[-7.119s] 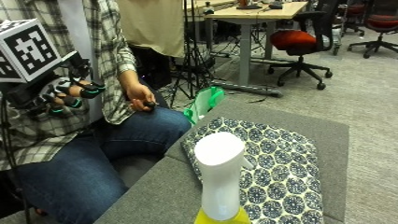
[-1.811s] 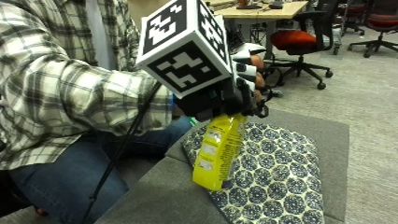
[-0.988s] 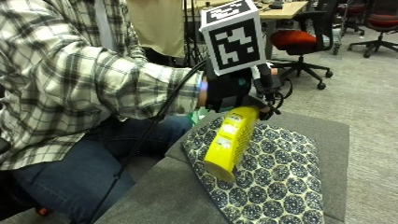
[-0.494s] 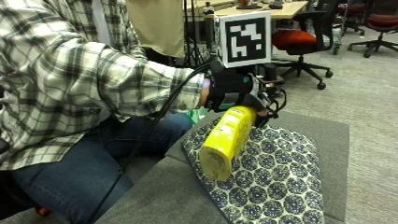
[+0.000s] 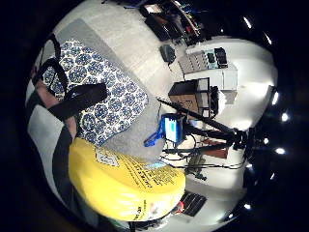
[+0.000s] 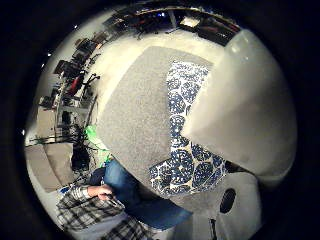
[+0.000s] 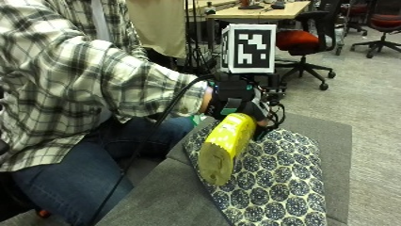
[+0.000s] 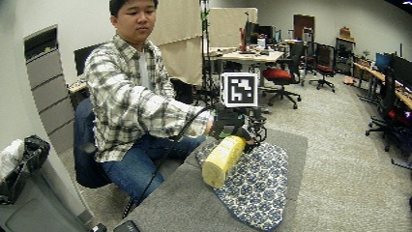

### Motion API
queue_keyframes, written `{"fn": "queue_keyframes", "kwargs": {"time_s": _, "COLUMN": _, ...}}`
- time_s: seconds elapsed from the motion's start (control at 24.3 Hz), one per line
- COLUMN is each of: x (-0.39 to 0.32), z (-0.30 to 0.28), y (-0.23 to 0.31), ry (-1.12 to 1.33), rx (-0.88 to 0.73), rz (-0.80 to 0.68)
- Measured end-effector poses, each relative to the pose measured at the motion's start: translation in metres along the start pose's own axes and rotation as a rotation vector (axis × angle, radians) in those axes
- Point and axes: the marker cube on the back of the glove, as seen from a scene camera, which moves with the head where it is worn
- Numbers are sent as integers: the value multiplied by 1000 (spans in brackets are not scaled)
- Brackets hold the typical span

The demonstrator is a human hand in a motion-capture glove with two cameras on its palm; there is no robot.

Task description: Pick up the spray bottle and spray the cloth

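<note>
Up above the table, the gloved right hand (image 7: 235, 101) grasps the neck end of the yellow spray bottle (image 7: 225, 145), its fingers wrapped round the top. The bottle hangs tilted in the air, its broad base nearest the outside camera and lower than the head, which points away toward the far part of the patterned cloth (image 7: 276, 183). Nothing of the bottle touches the cloth; it hovers over the cloth's near-left part. The little finger side palm view shows the bottle's yellow body (image 5: 123, 183) close against the palm, with the blue-and-white cloth (image 5: 104, 104) beyond it. In the thumb side palm view a pale rounded part of the bottle (image 6: 240, 105) fills much of the frame, with the cloth (image 6: 185, 145) beside it, lying on the grey table (image 6: 135, 110).

The cloth is spread flat on the grey table (image 7: 329, 136), reaching close to its front edge. The person sits at the table's left side in a plaid shirt sleeve (image 7: 106, 80) and blue jeans (image 7: 69, 183), the arm stretched out over the table. Their bare left hand (image 6: 102, 191) rests by the lap. Behind, an office chair with a red seat (image 7: 304, 40) stands on the carpet by a desk.
</note>
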Motion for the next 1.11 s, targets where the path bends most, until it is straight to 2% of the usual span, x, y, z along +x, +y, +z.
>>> {"fn": "queue_keyframes", "kwargs": {"time_s": 0.29, "x": -2, "z": 4, "y": 1, "ry": 30, "rx": -23, "rz": 4}}
{"fn": "queue_keyframes", "kwargs": {"time_s": 0.58, "x": -6, "z": 1, "y": -1, "ry": -10, "rx": 19, "rz": 23}}
{"fn": "queue_keyframes", "kwargs": {"time_s": 1.11, "x": 3, "z": -22, "y": 6, "ry": -290, "rx": 190, "rz": 100}}
